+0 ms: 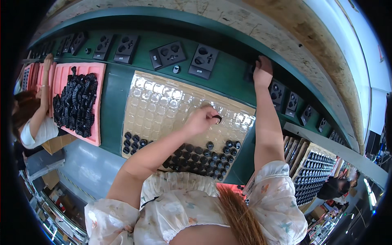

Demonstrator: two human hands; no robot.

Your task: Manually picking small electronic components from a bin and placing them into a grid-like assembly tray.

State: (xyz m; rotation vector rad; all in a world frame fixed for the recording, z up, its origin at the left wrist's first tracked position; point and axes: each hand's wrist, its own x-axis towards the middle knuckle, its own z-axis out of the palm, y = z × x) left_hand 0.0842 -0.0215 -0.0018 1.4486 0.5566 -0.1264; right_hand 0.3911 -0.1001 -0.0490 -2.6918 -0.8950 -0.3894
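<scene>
Nearest my body, below the near edge of the clear tray (pixel 143 110), lie my two pale, flower-patterned sleeves (pixel 265 196). The tray, sheeted with square pockets, rests on the green desk (pixel 112 102) before me. Its near rows carry small round black pieces (pixel 203 159), crowded at the middle and right, with a smaller cluster (pixel 134 143) at its near left corner. Over the middle of the tray is my left grip (pixel 201 120), thumb and finger clamped on one black piece (pixel 218 119), held above the pockets.

To the left of the tray, a pink tray (pixel 100 85) bears a heap of black straps (pixel 75 102); to its right, beyond my arm, slanted racks (pixel 312 169) hold rows of dark pieces. Past the tray's far edge stand a small silver-and-black piece (pixel 176 69) and a line of black boxes with cut-out hollows, one (pixel 203 61) directly behind it and another (pixel 167 55) tilted to the left of that.

My right grip (pixel 263 74) extends beyond the tray's far right corner, near a dark box (pixel 248 73) in shadow; I cannot tell whether its fingers are apart or closed on anything. Farther left of the tray, a co-worker's arm (pixel 43 90) reaches over the pink trays.
</scene>
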